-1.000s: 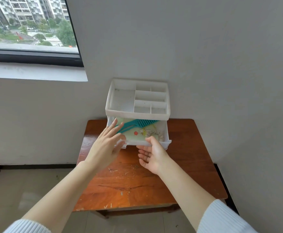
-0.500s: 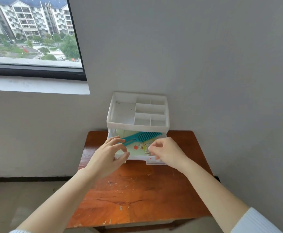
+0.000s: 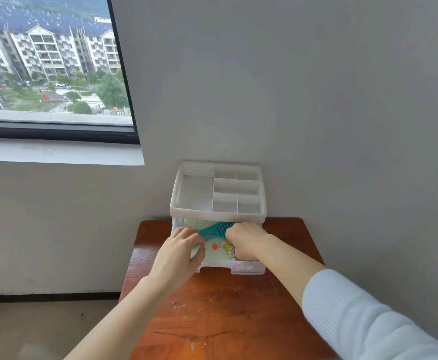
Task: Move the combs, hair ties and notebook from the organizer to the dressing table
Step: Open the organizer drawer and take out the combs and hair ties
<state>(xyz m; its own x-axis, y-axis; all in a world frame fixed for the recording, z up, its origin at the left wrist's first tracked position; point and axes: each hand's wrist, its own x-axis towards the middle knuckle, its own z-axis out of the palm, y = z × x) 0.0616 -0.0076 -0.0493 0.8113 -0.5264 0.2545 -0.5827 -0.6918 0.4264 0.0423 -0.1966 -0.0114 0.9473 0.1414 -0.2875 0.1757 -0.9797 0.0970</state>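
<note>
Against a grey wall, a white organizer (image 3: 217, 193) is set on a wooden dressing table (image 3: 228, 307), its drawer (image 3: 238, 267) pulled open. A teal comb (image 3: 216, 229) over a notebook (image 3: 216, 252) is pinched by the left hand (image 3: 178, 253). The right hand (image 3: 246, 242) is curled inside the drawer; whether anything is gripped cannot be told.

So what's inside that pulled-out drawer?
In the drawer lies a teal comb on top of a pale green notebook. Both hands, left and right, reach in and cover the rest, so hair ties can't be confirmed.
</note>
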